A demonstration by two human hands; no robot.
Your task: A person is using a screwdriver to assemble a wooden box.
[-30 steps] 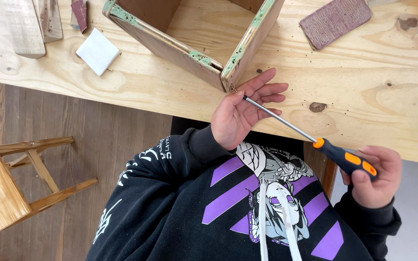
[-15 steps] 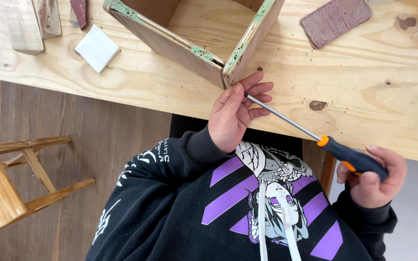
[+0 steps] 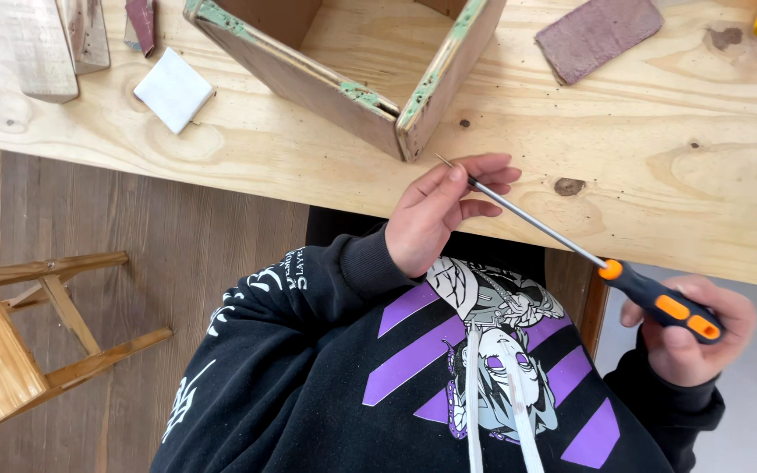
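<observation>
Over the near edge of the plywood desk (image 3: 308,166), the right hand (image 3: 689,328) clenches its grip around the orange-and-black handle of a screwdriver (image 3: 571,241), while the left hand (image 3: 435,215) pinches the metal shaft near its tip, just beside the corner of a worn wooden box (image 3: 352,88).

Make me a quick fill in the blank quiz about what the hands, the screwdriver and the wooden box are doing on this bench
1. The right hand grips the screwdriver by its black and ____ handle.
2. The left hand pinches the screwdriver's metal ____ near the tip.
3. The tip points toward a corner of the open wooden ____ on the workbench.

Missing words: orange; shaft; box
</observation>
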